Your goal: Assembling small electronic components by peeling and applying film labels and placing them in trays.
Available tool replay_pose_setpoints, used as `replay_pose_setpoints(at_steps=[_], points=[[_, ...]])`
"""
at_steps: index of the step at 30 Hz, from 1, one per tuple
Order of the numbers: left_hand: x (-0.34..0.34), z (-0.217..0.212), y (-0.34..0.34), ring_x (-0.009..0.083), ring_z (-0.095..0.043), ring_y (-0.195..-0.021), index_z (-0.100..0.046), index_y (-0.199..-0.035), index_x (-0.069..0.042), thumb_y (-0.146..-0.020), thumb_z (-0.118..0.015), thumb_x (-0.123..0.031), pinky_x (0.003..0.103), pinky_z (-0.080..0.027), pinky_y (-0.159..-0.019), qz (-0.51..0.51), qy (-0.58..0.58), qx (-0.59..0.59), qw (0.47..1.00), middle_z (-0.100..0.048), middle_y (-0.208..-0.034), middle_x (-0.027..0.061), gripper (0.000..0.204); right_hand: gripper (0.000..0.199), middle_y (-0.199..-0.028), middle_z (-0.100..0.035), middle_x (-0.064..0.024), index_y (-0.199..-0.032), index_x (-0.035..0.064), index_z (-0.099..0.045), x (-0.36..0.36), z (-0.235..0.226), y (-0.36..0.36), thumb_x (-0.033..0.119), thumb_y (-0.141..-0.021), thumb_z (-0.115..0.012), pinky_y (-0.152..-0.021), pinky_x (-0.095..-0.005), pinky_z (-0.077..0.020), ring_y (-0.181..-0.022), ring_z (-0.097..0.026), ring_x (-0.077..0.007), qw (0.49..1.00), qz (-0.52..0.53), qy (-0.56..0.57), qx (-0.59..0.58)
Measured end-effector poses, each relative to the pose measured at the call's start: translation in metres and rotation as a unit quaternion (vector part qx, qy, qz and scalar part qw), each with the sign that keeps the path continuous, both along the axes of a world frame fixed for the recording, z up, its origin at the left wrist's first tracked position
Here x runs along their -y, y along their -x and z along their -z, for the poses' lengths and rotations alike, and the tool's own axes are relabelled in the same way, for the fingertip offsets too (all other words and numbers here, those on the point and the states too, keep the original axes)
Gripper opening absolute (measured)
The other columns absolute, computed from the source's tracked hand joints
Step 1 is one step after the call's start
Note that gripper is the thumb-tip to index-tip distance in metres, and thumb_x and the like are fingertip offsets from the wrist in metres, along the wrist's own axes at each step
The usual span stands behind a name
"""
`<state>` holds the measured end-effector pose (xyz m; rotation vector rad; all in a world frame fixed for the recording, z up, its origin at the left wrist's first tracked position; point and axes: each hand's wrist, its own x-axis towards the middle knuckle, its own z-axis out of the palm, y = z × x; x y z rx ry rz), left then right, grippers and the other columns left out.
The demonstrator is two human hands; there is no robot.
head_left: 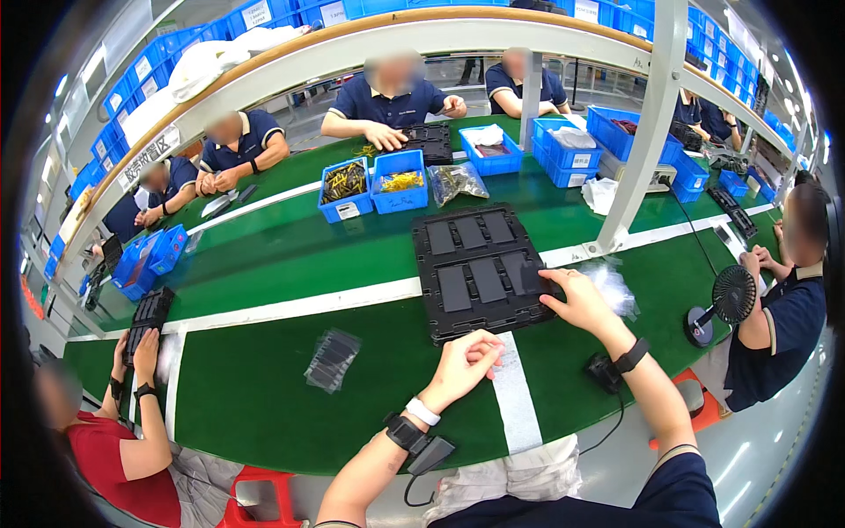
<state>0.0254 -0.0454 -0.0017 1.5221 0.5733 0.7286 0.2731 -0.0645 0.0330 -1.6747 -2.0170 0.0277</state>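
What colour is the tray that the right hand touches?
The tray is black, seen best in the head view.

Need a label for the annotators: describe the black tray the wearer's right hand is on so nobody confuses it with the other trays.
On the green conveyor belt, look just beyond the white stripe in front of the camera wearer. The black tray lies flat there, holding dark rectangular slabs in two rows, with the right hand at its right edge. Unlike the tray stacks by other workers, it sits mid-belt, the nearest one.

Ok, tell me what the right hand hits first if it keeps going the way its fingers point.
Almost at once: the right hand points left across the black moulded plastic tray, fingertips already at a dark flat rectangular piece.
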Motion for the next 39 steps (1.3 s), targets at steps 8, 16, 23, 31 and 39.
replay_pose_setpoints(at_steps=[8, 16, 23, 31, 39], points=[[0.0, 0.005, 0.003, 0.0146, -0.06, -0.086, -0.05, -0.114, 0.0, -0.088, -0.055, -0.013, 0.025, -0.049, -0.074, 0.053, 0.018, 0.015, 0.998, -0.059, -0.1, 0.0112, 0.03, 0.019, -0.076, -0.06, -0.0092, -0.088, 0.0056, -0.062, 0.05, -0.009, 0.044, 0.017, -0.073, -0.065, -0.066, -0.0371, -0.0448, -0.076, -0.058, -0.0264, 0.995, -0.016, -0.098, -0.026], [-0.001, 0.006, -0.002, 0.0142, -0.057, -0.095, -0.048, -0.114, -0.001, -0.081, -0.062, -0.004, 0.028, -0.047, -0.084, 0.07, 0.037, 0.043, 0.996, -0.055, -0.106, 0.0099, 0.036, 0.024, -0.085, -0.061, -0.009, -0.094, 0.0061, -0.06, 0.075, 0.001, 0.077, 0.022, -0.076, -0.063, -0.073, -0.0354, -0.0466, -0.081, -0.058, -0.0268, 0.991, -0.129, -0.004, -0.045], [-0.001, 0.003, 0.003, 0.0121, -0.059, -0.086, -0.055, -0.098, 0.0, -0.08, -0.061, 0.001, 0.026, -0.048, -0.081, 0.023, -0.015, 0.036, 0.999, -0.06, -0.095, 0.0063, 0.019, 0.044, -0.109, -0.052, -0.0128, -0.115, 0.0096, -0.053, 0.077, -0.02, 0.066, 0.013, -0.073, -0.065, -0.086, -0.0358, -0.0436, -0.101, -0.051, -0.0283, 0.993, -0.084, -0.003, -0.088], [0.003, -0.014, 0.014, 0.0107, -0.056, -0.079, -0.059, -0.09, 0.0, -0.08, -0.059, -0.001, 0.024, -0.046, -0.075, -0.028, 0.002, 0.091, 0.995, -0.058, -0.086, 0.0025, 0.01, 0.041, -0.086, -0.06, -0.0076, -0.115, 0.0071, -0.052, 0.031, -0.018, 0.067, 0.008, -0.076, -0.065, -0.08, -0.0305, -0.0466, -0.082, -0.059, -0.0216, 0.942, -0.233, -0.013, -0.24], [0.003, -0.003, 0.015, 0.0124, -0.056, -0.094, -0.055, -0.103, 0.0, -0.08, -0.064, -0.002, 0.026, -0.045, -0.084, -0.068, 0.001, 0.044, 0.997, -0.059, -0.099, 0.0062, 0.025, 0.023, -0.083, -0.064, -0.004, -0.101, 0.0031, -0.054, 0.017, 0.015, 0.074, 0.005, -0.08, -0.063, -0.073, -0.0251, -0.0464, -0.079, -0.059, -0.0079, 0.836, -0.218, 0.028, -0.503]])
